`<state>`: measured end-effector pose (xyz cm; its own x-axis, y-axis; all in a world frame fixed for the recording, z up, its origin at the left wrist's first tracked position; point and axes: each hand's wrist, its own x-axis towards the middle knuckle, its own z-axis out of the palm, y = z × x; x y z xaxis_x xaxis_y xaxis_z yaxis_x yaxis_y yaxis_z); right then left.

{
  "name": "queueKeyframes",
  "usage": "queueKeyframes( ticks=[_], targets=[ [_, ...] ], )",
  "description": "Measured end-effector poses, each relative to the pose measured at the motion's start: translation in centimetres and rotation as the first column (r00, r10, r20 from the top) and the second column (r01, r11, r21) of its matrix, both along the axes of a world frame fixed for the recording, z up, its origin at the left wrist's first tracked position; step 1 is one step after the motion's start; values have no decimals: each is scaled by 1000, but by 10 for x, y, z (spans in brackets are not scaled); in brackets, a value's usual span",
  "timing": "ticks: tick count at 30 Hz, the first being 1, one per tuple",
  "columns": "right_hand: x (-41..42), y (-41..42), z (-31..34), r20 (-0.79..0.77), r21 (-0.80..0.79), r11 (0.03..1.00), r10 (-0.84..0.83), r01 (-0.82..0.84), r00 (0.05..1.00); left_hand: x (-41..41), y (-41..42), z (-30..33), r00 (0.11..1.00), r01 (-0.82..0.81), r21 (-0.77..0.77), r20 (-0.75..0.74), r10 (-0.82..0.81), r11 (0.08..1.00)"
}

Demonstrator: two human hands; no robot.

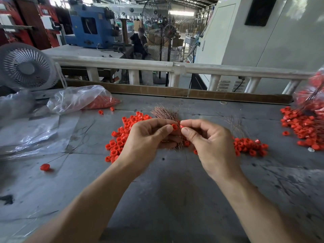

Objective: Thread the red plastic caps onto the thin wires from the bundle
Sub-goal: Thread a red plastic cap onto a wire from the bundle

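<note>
My left hand (pixel 149 137) pinches a red plastic cap (pixel 174 127) between thumb and forefinger and also holds the bundle of thin copper-coloured wires (pixel 164 112), whose tips fan out above my fingers. My right hand (pixel 208 137) pinches a second small red cap (pixel 182 127) right beside the first, its fingers curled. Loose red caps (pixel 121 137) lie in a heap on the grey table under my left hand. Another heap of caps (pixel 250 146) lies to the right of my right hand.
A clear plastic bag with red caps (pixel 82 100) lies at the back left near a small grey fan (pixel 26 67). Threaded caps on wires (pixel 305 123) pile up at the far right. A lone cap on a wire (pixel 45 167) lies front left. A white railing (pixel 175 67) borders the table's far side.
</note>
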<state>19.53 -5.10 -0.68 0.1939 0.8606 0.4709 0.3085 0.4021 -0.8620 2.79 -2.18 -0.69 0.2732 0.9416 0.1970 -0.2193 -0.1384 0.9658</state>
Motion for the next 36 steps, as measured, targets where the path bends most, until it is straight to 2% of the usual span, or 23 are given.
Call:
queueKeyframes(
  ticks=[7, 11, 16, 33, 36],
  targets=[
    [-2, -3, 1, 43, 71, 997, -34, 31, 998, 1, -1, -2, 1000, 16, 23, -27, -15, 1000],
    [-3, -3, 0, 144, 121, 991, -73, 56, 987, 1, -1, -3, 999, 13, 37, -41, -11, 999],
    [-3, -2, -1, 196, 168, 985, -68, 35, 978, 2, 0, -4, 999, 10, 49, -48, -7, 999],
    [-4, -2, 0, 438, 310, 946, -234, 98, 868, 2, 0, -6, 997, -21, 71, -74, 26, 997],
    [-3, -2, -1, 429, 300, 950, -218, 89, 877, 1, 0, -6, 997, -17, 73, -76, 22, 997]
  ],
)
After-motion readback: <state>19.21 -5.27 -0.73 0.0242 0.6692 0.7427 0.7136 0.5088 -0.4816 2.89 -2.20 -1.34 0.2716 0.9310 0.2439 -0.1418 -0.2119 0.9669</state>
